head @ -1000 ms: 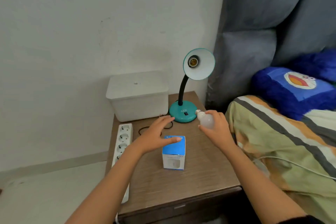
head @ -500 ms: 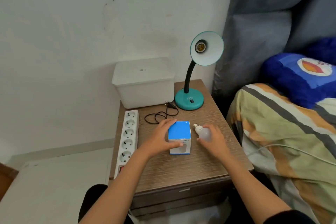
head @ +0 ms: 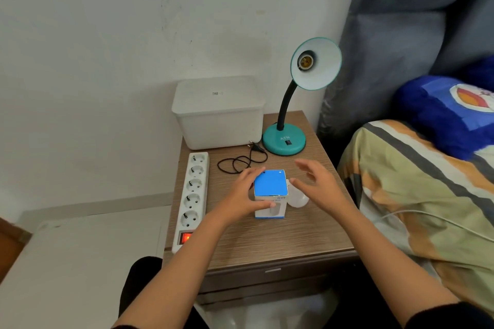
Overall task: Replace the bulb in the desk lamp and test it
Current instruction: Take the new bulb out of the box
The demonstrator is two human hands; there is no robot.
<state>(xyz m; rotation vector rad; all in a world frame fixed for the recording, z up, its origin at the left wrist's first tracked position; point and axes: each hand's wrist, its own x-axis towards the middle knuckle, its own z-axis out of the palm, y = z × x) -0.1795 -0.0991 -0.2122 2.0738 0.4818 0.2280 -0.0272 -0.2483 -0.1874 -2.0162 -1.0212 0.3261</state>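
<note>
Left hand (head: 242, 196) grips the blue-topped white cardboard box (head: 270, 193) mid-surface on the wooden nightstand (head: 294, 235). The white round bulb (head: 298, 199) lies touching the box's right side. Right hand (head: 319, 185) hovers over it, fingers spread, holding nothing.

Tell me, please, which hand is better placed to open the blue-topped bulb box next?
Probably the right hand. The left hand already grips the bulb box from its left side, steadying it, while the right is open and empty just beside the box, above the old bulb lying on the nightstand.
</note>
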